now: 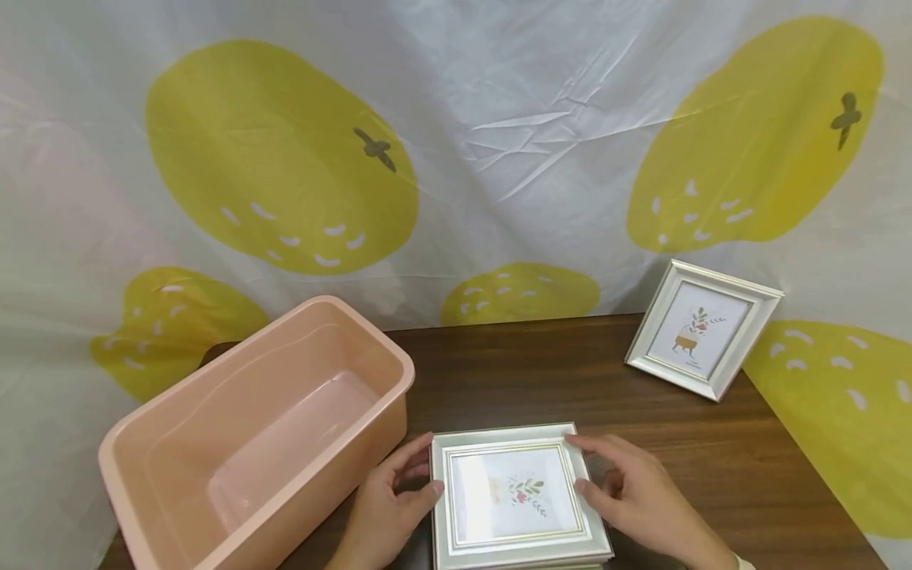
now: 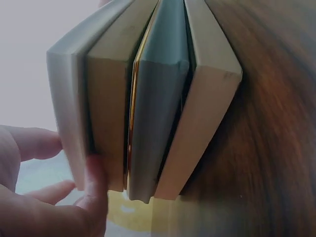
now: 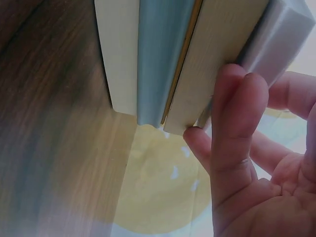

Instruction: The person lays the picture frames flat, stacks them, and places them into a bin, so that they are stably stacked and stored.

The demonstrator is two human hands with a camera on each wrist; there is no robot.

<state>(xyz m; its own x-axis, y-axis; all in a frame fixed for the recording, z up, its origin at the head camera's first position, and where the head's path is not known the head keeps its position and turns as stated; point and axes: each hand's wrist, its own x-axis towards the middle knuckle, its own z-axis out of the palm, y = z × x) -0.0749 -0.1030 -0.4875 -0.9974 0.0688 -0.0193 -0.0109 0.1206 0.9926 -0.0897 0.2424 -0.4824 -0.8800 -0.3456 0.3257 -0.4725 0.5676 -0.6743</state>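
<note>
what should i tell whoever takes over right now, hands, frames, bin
Left hand grips the left edge of the near picture frame; right hand holds its right edge, thumb on the border.
The frame lies flat on the wooden table, beside the pink bin.
A second frame leans at the back right, untouched.
Done: nothing is in the bin.
Left: probably both frames.

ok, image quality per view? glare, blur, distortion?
Head: sharp, wide-angle bend in the table edges, glare washing out the glass of the near frame. Left wrist: dim, table grain smeared, left hand soft. Right wrist: frame edge sharp enough, table blurred, right hand bright and near.
</note>
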